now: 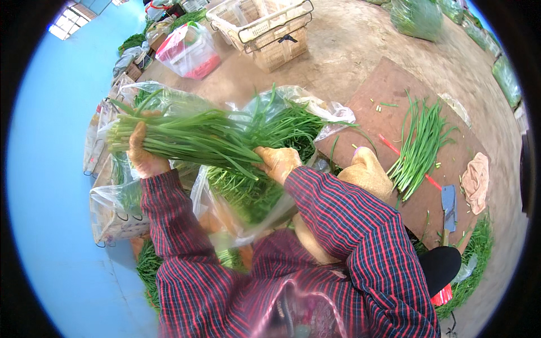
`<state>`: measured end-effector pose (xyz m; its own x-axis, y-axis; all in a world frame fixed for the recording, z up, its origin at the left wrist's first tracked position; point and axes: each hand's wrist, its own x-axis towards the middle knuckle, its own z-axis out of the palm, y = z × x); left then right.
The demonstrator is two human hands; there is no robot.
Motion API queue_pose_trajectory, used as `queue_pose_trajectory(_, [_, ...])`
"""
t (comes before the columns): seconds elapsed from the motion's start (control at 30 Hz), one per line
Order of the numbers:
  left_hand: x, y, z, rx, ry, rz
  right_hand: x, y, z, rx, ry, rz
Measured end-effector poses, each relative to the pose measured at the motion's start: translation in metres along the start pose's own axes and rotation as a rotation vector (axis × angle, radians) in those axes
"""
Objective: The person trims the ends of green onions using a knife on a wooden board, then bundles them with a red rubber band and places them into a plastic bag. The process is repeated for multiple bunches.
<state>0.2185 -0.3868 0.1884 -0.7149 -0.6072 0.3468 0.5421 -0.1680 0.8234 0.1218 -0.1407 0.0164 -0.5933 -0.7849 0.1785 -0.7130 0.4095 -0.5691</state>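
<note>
My left hand (146, 154) grips a thick bunch of long green chive-like stalks (186, 135) near its pale cut ends. Toward the leafy end, my right hand (281, 162) closes around the same bunch, which lies almost level in the air. Below and behind it, an open clear plastic bag (340, 113) holds more loose greens (291, 126). Another clear bag (200, 186) with greens in it sits close to my body. On the brown board (359, 110) to the right, a smaller bundle of stalks (418, 148) lies across a red strip (389, 144).
A cleaver (449, 207) and a crumpled pink cloth (475, 181) lie on the board's right side. White plastic baskets (274, 46) stand ahead, beside a bagged red-and-white container (190, 50). The blue wall (63, 169) rises at left. Loose greens (473, 253) cover the floor at lower right.
</note>
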Motion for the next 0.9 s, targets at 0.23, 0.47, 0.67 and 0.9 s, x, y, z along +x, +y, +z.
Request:
queue_pose_trajectory(0.23, [0.016, 0.028, 0.007, 0.005, -0.096, 0.088, -0.007, 0.006, -0.001, 0.923, 0.013, 0.081])
queue_pose_trajectory(0.47, [0.015, 0.013, 0.028, 0.115, -0.162, 0.122, -0.002, 0.002, -0.007, 1.286, -0.152, 0.333])
queue_pose_trajectory(0.67, [0.034, 0.037, 0.022, 0.136, -0.099, 0.114, -0.013, 0.038, 0.038, 0.090, -0.007, 0.249])
queue_pose_trajectory(0.9, [0.080, 0.138, 0.033, -0.195, -0.117, 0.417, -0.015, 0.056, 0.060, -0.349, -0.672, 0.362])
